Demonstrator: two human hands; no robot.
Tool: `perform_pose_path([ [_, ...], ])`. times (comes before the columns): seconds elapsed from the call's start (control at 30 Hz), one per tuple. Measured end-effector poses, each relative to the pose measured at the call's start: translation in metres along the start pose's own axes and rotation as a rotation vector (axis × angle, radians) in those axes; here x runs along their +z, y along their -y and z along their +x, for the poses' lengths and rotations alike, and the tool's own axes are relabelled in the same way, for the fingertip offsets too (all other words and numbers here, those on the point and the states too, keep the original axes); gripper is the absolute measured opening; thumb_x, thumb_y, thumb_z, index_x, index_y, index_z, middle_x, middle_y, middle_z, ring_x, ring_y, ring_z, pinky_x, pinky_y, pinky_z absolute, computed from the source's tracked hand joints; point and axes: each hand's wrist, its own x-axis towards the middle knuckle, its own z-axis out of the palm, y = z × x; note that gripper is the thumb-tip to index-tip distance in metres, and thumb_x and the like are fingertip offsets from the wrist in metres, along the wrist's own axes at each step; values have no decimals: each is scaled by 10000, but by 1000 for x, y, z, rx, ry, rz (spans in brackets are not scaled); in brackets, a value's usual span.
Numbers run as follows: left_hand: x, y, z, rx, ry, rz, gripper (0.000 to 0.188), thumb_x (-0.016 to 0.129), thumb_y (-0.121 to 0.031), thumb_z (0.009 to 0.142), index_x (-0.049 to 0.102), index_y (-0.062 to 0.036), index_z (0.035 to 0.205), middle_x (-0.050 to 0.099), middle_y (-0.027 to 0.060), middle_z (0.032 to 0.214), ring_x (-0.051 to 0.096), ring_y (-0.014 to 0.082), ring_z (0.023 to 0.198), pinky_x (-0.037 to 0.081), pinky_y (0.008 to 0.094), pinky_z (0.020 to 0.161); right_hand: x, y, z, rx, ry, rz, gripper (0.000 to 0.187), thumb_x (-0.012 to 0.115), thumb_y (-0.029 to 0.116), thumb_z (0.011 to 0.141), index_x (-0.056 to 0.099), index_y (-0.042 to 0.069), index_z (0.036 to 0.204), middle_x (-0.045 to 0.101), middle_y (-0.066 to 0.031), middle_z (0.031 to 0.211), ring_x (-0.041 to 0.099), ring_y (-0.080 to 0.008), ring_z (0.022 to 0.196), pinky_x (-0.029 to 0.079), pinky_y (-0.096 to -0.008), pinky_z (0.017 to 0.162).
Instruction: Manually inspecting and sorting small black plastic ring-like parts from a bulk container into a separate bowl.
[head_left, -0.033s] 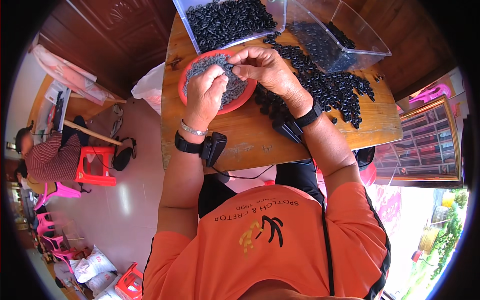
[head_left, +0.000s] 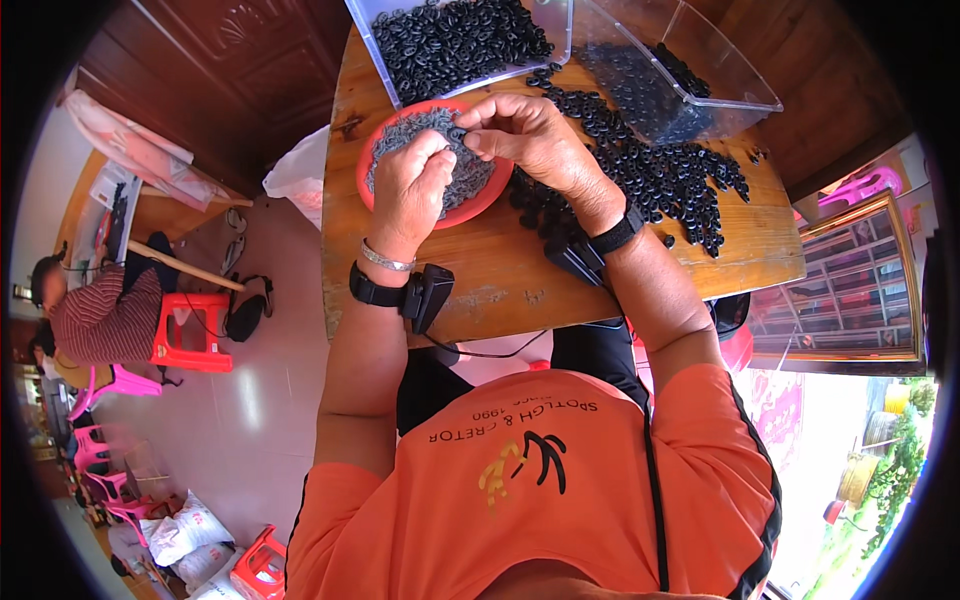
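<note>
Both hands meet over a red bowl (head_left: 487,203) filled with small grey pieces (head_left: 396,133), too fine to name. My left hand (head_left: 412,190) is closed, thumb against curled fingers, and whatever it grips is hidden. Close beside it, my right hand (head_left: 530,140) pinches with thumb and forefinger. A tiny dark bit shows near its fingertips, too small to make out. Right of the bowl, many small black oval ring-like pieces (head_left: 690,190) lie loose on the wooden table (head_left: 480,290), some under my right wrist.
A clear plastic bin (head_left: 400,92) of black pieces stands behind the bowl. Another clear bin (head_left: 735,105) sits tilted at the back right, black pieces inside. A cable (head_left: 490,354) hangs at the table's front edge. On the left, a person (head_left: 105,310) sits near a red stool (head_left: 190,345).
</note>
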Motion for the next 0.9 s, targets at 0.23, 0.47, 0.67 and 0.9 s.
perform_pose_path([
  [0.23, -2, 4, 0, 23, -11, 24, 154, 514, -100, 871, 484, -22, 741, 467, 44, 541, 474, 128, 497, 395, 285, 485, 5, -1, 0, -50, 1, -185, 175, 641, -8, 838, 649, -2, 1013, 655, -15, 917, 590, -63, 848, 488, -219, 798],
  [0.47, -1, 4, 1, 23, 0, 10, 162, 514, -109, 876, 475, -31, 740, 462, 46, 542, 479, 127, 503, 399, 287, 488, 4, -1, -1, -54, -6, -201, 165, 647, 2, 837, 658, -1, 1001, 656, -14, 897, 588, -59, 833, 490, -216, 779],
  [0.67, -2, 4, 0, -16, 7, -2, 155, 522, -122, 871, 482, -35, 749, 469, 45, 548, 480, 124, 509, 398, 288, 489, 3, -3, 0, 10, -2, -107, 174, 643, -9, 834, 654, -2, 1007, 658, -15, 898, 591, -65, 826, 495, -219, 768],
  [0.9, -3, 9, 0, -23, 17, 14, 137, 522, -120, 868, 496, -31, 768, 470, 41, 546, 477, 121, 509, 388, 290, 484, 4, -7, 1, 39, -2, -44, 179, 641, -9, 835, 652, 17, 1012, 657, -7, 889, 593, -63, 814, 496, -218, 759],
])
